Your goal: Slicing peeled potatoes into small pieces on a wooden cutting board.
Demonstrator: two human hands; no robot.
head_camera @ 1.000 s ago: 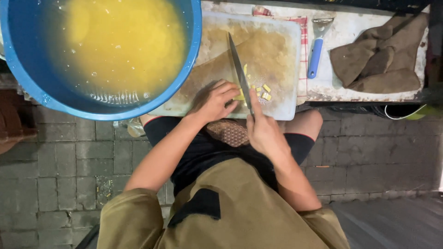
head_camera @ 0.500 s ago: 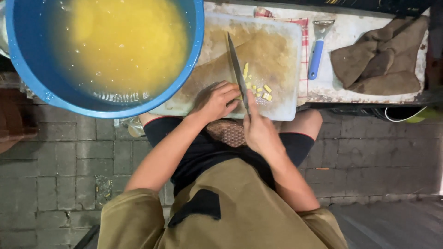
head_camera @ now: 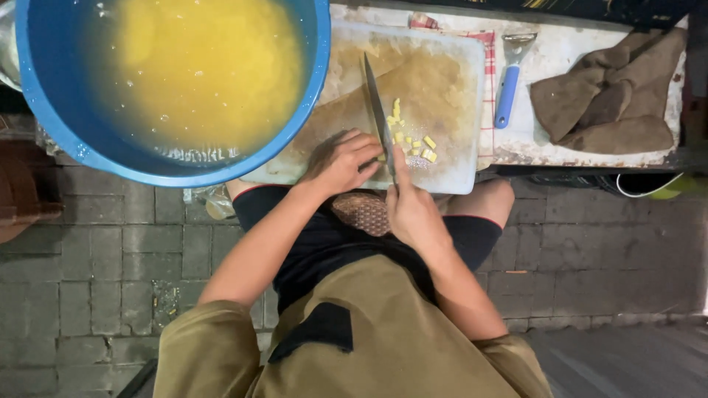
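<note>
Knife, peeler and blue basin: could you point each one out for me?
knife [head_camera: 375, 99], head view, middle of the blade.
peeler with blue handle [head_camera: 507, 96], head view, on the handle.
blue basin [head_camera: 313, 77], head view, on its right rim.

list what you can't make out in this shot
Head view only:
- What the left hand presses on the board: hidden under its fingers.
- Knife handle: covered by the right hand.
- Bowl top and left rim: cut off by the frame edge.
- What is in the yellow liquid: too murky.
</note>
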